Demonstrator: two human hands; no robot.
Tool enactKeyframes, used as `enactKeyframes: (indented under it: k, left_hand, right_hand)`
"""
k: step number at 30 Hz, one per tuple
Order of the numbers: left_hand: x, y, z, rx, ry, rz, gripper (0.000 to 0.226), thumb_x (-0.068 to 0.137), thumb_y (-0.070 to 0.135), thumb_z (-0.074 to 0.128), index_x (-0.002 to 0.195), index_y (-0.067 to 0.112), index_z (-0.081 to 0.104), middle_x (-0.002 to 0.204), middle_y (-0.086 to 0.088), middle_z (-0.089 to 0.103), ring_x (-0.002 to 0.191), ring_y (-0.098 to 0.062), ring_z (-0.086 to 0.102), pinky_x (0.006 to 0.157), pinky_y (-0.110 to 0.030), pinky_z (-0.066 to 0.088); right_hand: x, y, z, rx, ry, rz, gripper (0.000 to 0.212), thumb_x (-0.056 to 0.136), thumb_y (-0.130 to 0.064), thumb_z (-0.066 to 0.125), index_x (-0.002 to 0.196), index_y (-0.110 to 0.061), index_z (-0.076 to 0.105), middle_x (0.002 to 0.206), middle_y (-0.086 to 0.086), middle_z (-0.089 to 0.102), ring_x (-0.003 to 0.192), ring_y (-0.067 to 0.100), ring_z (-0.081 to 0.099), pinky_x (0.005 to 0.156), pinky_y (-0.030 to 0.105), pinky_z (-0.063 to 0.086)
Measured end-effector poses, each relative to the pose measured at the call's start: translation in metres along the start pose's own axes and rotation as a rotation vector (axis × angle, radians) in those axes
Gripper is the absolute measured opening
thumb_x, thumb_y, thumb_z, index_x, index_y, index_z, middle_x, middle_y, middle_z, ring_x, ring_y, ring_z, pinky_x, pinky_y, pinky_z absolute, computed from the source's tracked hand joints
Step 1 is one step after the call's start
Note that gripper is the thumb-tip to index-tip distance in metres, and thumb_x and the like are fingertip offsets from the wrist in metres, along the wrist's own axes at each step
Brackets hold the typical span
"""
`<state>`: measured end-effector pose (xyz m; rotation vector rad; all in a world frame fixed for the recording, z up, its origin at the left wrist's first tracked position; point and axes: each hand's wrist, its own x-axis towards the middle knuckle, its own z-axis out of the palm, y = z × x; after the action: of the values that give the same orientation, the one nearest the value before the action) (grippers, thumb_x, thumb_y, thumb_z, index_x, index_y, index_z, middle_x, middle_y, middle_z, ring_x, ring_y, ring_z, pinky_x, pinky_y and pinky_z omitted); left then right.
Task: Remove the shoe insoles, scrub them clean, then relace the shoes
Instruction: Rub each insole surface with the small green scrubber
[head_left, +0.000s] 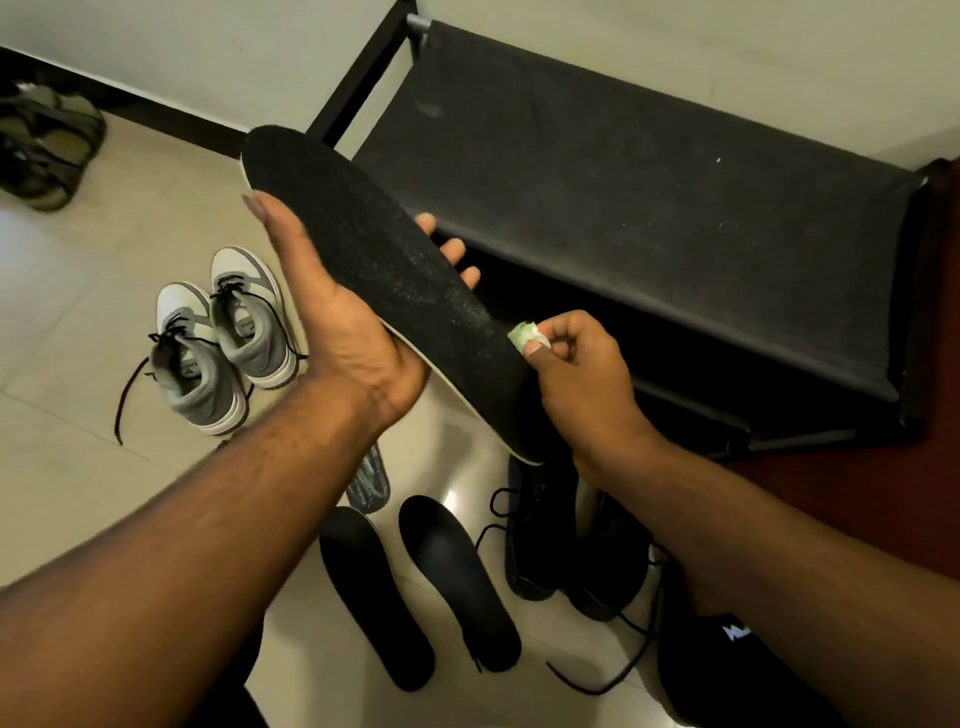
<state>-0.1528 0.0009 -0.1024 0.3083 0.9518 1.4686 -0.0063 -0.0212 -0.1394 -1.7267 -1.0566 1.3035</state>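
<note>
My left hand (343, 332) holds a long black insole (374, 249) from beneath, thumb up along its left edge and fingertips showing past its right edge. My right hand (576, 379) pinches a small green and white scrubbing piece (524, 335) against the insole's right edge near the heel. Two more black insoles (374, 592) (457, 577) lie on the tiled floor below. A pair of black shoes (561, 545) with loose laces stands at their right. Grey and white sneakers (223, 348) sit at the left, laces undone.
A black shoe rack with a fabric shelf (649, 218) stands against the wall at the upper right. Olive sandals (41, 145) lie at the far left. A patterned insole (371, 480) peeks out under my left forearm. A dark bag (727, 660) sits at the lower right.
</note>
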Motion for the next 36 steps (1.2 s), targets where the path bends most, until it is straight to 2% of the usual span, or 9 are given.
enactKeyframes:
  k: [5, 12, 15, 20, 24, 28, 30, 34, 36]
  left_hand:
    - [-0.002, -0.002, -0.008, -0.016, 0.026, -0.035, 0.098, 0.088, 0.083, 0.013, 0.128, 0.009, 0.063, 0.117, -0.014, 0.07, 0.106, -0.03, 0.07, 0.085, -0.048, 0.057]
    - [-0.014, -0.016, 0.003, 0.035, 0.06, -0.009, 0.094, 0.09, 0.077, 0.01, 0.126, 0.007, 0.061, 0.12, -0.018, 0.068, 0.107, -0.03, 0.069, 0.102, -0.05, 0.05]
    - [-0.015, -0.018, 0.006, 0.042, 0.108, 0.013, 0.094, 0.091, 0.076, 0.01, 0.126, 0.005, 0.061, 0.121, -0.021, 0.067, 0.106, -0.031, 0.07, 0.101, -0.051, 0.051]
    - [-0.009, -0.013, 0.0, 0.003, 0.122, 0.0, 0.098, 0.089, 0.08, 0.011, 0.131, 0.005, 0.059, 0.108, -0.013, 0.068, 0.101, -0.028, 0.07, 0.096, -0.052, 0.053]
    - [-0.006, -0.011, -0.001, -0.041, 0.089, -0.012, 0.098, 0.088, 0.082, 0.014, 0.125, 0.006, 0.063, 0.115, -0.017, 0.067, 0.105, -0.031, 0.069, 0.095, -0.056, 0.052]
    - [-0.01, -0.014, 0.002, -0.022, 0.06, -0.018, 0.096, 0.088, 0.08, 0.011, 0.13, 0.007, 0.059, 0.118, -0.018, 0.066, 0.107, -0.031, 0.068, 0.096, -0.054, 0.052]
    - [-0.01, -0.017, 0.003, -0.013, 0.057, -0.019, 0.097, 0.089, 0.08, 0.011, 0.127, 0.005, 0.06, 0.112, -0.016, 0.067, 0.104, -0.03, 0.069, 0.098, -0.055, 0.051]
    - [-0.01, -0.018, 0.003, -0.014, 0.094, -0.049, 0.095, 0.089, 0.08, 0.013, 0.123, 0.008, 0.064, 0.121, -0.017, 0.067, 0.106, -0.03, 0.07, 0.096, -0.054, 0.053]
    - [-0.01, -0.015, 0.003, -0.003, 0.114, -0.04, 0.095, 0.088, 0.08, 0.014, 0.123, 0.008, 0.063, 0.114, -0.015, 0.068, 0.103, -0.029, 0.07, 0.094, -0.054, 0.053]
  right_hand:
    - [0.001, -0.012, -0.004, -0.005, 0.052, -0.215, 0.009, 0.092, -0.023, 0.065, 0.084, -0.022, 0.061, 0.07, -0.008, 0.058, 0.061, -0.001, 0.051, 0.056, 0.014, 0.044]
    - [-0.013, -0.014, -0.002, -0.063, -0.088, -0.345, 0.009, 0.088, -0.009, 0.069, 0.081, -0.015, 0.067, 0.074, 0.004, 0.068, 0.067, 0.023, 0.064, 0.061, 0.029, 0.055]
    - [-0.017, -0.011, 0.001, -0.048, -0.152, -0.383, 0.007, 0.087, -0.007, 0.07, 0.085, -0.014, 0.069, 0.076, 0.0, 0.069, 0.069, 0.017, 0.065, 0.064, 0.026, 0.055]
    - [-0.028, -0.025, 0.002, 0.1, -0.428, -0.487, 0.017, 0.081, 0.003, 0.072, 0.088, -0.012, 0.069, 0.079, -0.003, 0.069, 0.073, 0.006, 0.065, 0.07, 0.021, 0.052]
    - [-0.013, -0.041, -0.018, 0.254, -0.283, -0.365, 0.018, 0.083, 0.005, 0.069, 0.084, -0.012, 0.065, 0.067, -0.01, 0.067, 0.065, 0.002, 0.062, 0.064, 0.019, 0.054]
    - [0.001, -0.034, -0.023, -0.011, -0.151, -0.353, 0.015, 0.085, -0.005, 0.071, 0.082, -0.019, 0.067, 0.066, -0.013, 0.065, 0.062, -0.002, 0.059, 0.063, 0.017, 0.051]
    - [-0.001, -0.029, -0.018, -0.082, -0.166, -0.357, 0.013, 0.084, -0.008, 0.072, 0.082, -0.02, 0.068, 0.072, -0.008, 0.067, 0.065, 0.002, 0.061, 0.064, 0.017, 0.05]
    - [-0.011, -0.024, -0.01, -0.141, -0.222, -0.446, 0.01, 0.084, -0.009, 0.073, 0.084, -0.018, 0.069, 0.077, -0.006, 0.068, 0.069, 0.003, 0.062, 0.066, 0.017, 0.05]
    - [-0.02, -0.027, -0.008, -0.091, -0.367, -0.48, 0.01, 0.083, -0.006, 0.074, 0.087, -0.015, 0.069, 0.08, -0.003, 0.069, 0.073, 0.008, 0.065, 0.069, 0.023, 0.053]
